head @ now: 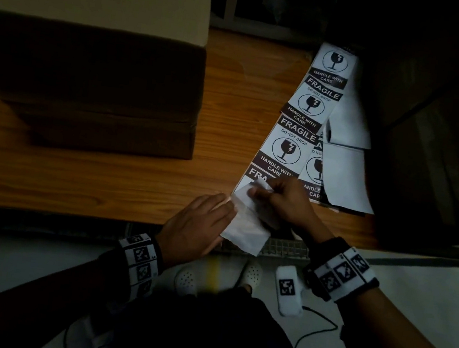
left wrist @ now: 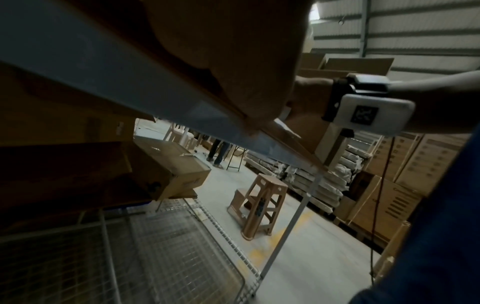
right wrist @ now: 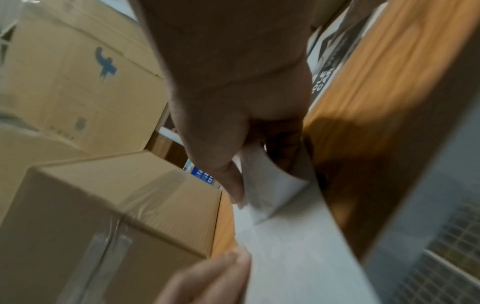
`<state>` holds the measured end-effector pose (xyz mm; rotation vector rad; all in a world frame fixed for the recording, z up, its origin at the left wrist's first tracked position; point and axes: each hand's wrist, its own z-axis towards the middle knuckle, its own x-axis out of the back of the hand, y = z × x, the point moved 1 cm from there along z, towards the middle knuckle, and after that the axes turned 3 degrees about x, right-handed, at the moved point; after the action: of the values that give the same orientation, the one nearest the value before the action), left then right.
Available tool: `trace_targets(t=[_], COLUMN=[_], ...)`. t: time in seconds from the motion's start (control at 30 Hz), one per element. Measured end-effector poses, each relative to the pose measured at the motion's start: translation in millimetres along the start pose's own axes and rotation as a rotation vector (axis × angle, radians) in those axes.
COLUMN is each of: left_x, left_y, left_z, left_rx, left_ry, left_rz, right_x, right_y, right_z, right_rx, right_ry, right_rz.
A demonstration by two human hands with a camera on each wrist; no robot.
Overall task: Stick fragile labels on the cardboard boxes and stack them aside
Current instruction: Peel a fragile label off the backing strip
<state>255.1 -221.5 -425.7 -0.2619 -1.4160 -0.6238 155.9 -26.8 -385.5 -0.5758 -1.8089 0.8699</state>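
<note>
Label (head: 252, 190) pinched in right hand (head: 283, 202) fingers; left hand (head: 197, 225) presses backing strip (head: 246, 235).

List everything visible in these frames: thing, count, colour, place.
Strip of white-and-black fragile labels: one, on the table, near end peeled up.
Blank white backing sheets: several, right of the strip.
Brown cardboard box: one, taped, table left.
Wooden table: one, orange-brown.
Brown plastic step stool: one, on the floor.
Left hand: flat on the strip's backing.
Right hand: pinches the peeled label.
</note>
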Motion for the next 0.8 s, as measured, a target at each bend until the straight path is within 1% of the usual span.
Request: trace_targets(t=[0.23, 0.43, 0.67, 0.73, 0.77, 0.8], left_x=[-1, -4, -5, -2, 2, 8], left_y=[1, -1, -3, -3, -3, -3], left_z=[0, -1, 0, 2, 2, 2], left_rx=[-0.011, -0.039, -0.054, -0.037, -0.008, 0.05], left_ry=[0.052, 0.082, 0.048, 0.029, 0.04, 0.071], left_rz=[0.004, 0.008, -0.008, -0.05, -0.119, -0.226], right_x=[6, 11, 14, 14, 14, 15], right_y=[1, 0, -1, -3, -4, -5], right_z=[3, 1, -2, -3, -2, -1], right_rx=[-0.147, -0.181, -0.242, -0.239, -0.221, -0.198], right_ry=[-0.025, -0.018, 0.015, 0.016, 0.019, 0.034], right_rz=[0.179, 0.243, 0.398, 0.41, 0.39, 0.371])
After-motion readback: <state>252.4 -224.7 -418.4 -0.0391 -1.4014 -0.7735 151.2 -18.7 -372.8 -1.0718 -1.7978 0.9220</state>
